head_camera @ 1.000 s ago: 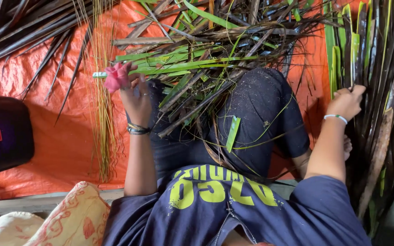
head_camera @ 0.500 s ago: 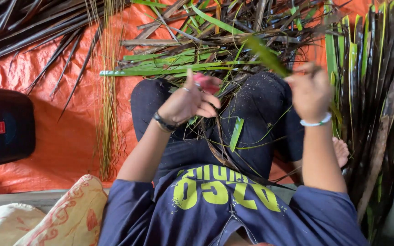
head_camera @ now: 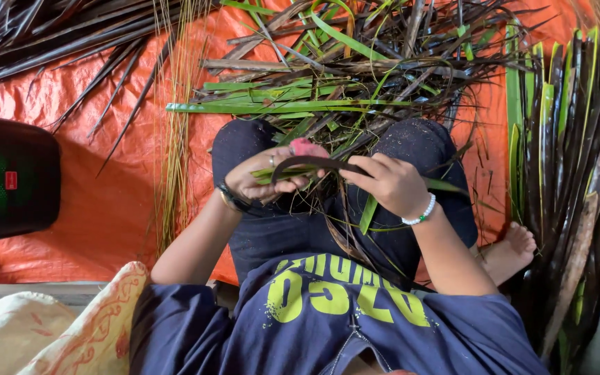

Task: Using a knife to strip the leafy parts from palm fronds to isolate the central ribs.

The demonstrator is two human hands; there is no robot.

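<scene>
Two hands: both are meeting over the lap, above the person's dark trousers (head_camera: 411, 149), and sharing one palm leaflet.
Left hand (head_camera: 267, 175): is curling its fingers shut around the left end of the dark leaflet (head_camera: 314, 162); a pink-wrapped tool (head_camera: 305, 146) is showing just above the knuckles, though I cannot tell how it is being held. A ring and a dark wristband are sitting on this hand.
Right hand (head_camera: 387, 182): is pinching the same leaflet between thumb and fingers, closed on it; a white bead bracelet (head_camera: 419, 212) is circling the wrist.
Leaflet: is arching in a dark curve from one hand to the other, with green strips trailing beneath it, near the middle of the orange tarp.
Trimmings pile (head_camera: 355, 76): green and brown leaf strips are lying tangled across the knees and toward the tarp's far edge.
Fresh leaflets (head_camera: 564, 139): a long bundle of dark and green blades is lying along the tarp's right edge, beside a bare foot (head_camera: 515, 250).
Thin ribs (head_camera: 175, 139): a pale sheaf is lying on the orange tarp (head_camera: 105, 201), left of the knees.
Black speaker (head_camera: 8, 177): is sitting at the tarp's left edge.
Patterned cushion (head_camera: 85, 326): is resting at the near left corner.
</scene>
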